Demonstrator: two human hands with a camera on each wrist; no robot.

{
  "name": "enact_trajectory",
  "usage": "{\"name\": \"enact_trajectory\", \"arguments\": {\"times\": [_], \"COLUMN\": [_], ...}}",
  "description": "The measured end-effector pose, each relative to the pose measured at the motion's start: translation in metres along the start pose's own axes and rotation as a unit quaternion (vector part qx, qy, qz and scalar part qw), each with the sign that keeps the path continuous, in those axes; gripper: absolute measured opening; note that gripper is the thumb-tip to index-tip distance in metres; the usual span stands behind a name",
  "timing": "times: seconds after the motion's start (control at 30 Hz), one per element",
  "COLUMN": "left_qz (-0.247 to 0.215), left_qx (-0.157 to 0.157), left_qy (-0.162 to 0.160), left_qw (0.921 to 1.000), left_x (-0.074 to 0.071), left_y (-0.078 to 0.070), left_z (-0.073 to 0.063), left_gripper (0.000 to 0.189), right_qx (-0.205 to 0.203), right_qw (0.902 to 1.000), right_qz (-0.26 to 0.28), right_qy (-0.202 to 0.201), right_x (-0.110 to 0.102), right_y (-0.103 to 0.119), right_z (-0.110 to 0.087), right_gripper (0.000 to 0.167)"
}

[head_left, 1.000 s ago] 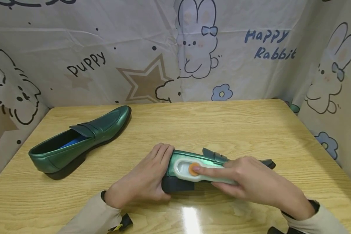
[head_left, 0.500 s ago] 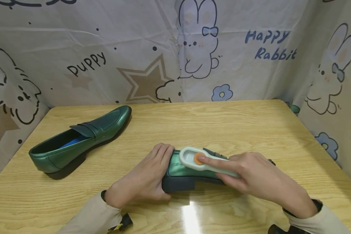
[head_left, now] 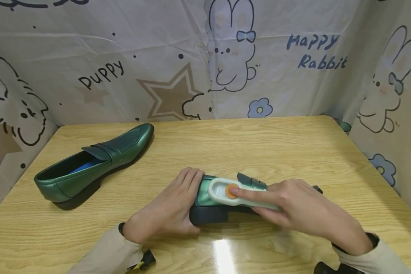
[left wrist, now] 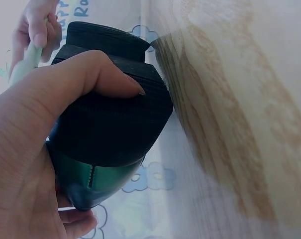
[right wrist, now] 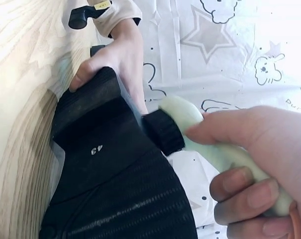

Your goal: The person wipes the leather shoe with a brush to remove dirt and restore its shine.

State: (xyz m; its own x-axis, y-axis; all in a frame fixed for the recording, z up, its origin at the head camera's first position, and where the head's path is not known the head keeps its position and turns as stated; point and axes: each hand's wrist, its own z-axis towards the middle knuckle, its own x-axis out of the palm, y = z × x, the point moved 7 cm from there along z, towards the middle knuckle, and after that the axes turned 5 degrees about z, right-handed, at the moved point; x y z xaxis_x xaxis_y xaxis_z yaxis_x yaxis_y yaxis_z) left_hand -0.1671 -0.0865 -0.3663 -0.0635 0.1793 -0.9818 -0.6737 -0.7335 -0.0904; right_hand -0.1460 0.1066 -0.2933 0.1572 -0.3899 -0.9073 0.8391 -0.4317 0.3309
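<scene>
My left hand (head_left: 169, 205) grips the heel end of a metallic green loafer (head_left: 202, 195). In the left wrist view the thumb lies across the loafer's black heel (left wrist: 115, 124), with fingertips showing on the far side. My right hand (head_left: 294, 205) holds a pale green shoe brush (head_left: 217, 190), its index finger on an orange button (head_left: 231, 191). Black bristles (right wrist: 165, 132) touch the loafer's side in the right wrist view, and the ribbed black sole (right wrist: 115, 184) faces that camera. The right hand hides most of the toe part in the head view.
A matching green loafer (head_left: 123, 152) with a blue insole stands upright at the back left of the wooden table (head_left: 260, 144). A printed cloth (head_left: 157, 45) with cartoon animals hangs behind the table and along both sides.
The brush has gone up along the loafer's side, then partway back down, ending slightly right of where it was a second ago. My left hand and the loafer look still.
</scene>
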Motion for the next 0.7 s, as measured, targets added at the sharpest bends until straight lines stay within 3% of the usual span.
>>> {"name": "enact_trajectory", "arguments": {"times": [0.13,0.23,0.5,0.7], "left_qz": [0.000,-0.002,-0.005,-0.005], "left_qx": [-0.003,-0.004,-0.005,-0.009], "left_qy": [0.005,0.004,0.002,0.005], "left_qw": [1.0000,1.0000,1.0000,0.9999], "left_x": [0.001,0.001,0.000,0.001], "left_y": [0.001,0.001,0.000,0.001], "left_z": [0.000,-0.001,-0.001,-0.001], "left_gripper": [0.120,0.119,0.117,0.117], "right_qx": [0.038,0.042,-0.016,-0.007], "right_qw": [0.9993,0.9991,0.9970,0.9970], "right_qz": [-0.002,0.005,0.062,0.063], "right_qy": [-0.004,-0.002,0.043,0.045], "right_x": [-0.002,-0.002,0.007,0.006], "right_y": [-0.006,-0.006,0.004,0.002], "right_z": [0.001,0.002,0.000,0.000], "right_gripper": [0.055,0.055,0.052,0.053]}}
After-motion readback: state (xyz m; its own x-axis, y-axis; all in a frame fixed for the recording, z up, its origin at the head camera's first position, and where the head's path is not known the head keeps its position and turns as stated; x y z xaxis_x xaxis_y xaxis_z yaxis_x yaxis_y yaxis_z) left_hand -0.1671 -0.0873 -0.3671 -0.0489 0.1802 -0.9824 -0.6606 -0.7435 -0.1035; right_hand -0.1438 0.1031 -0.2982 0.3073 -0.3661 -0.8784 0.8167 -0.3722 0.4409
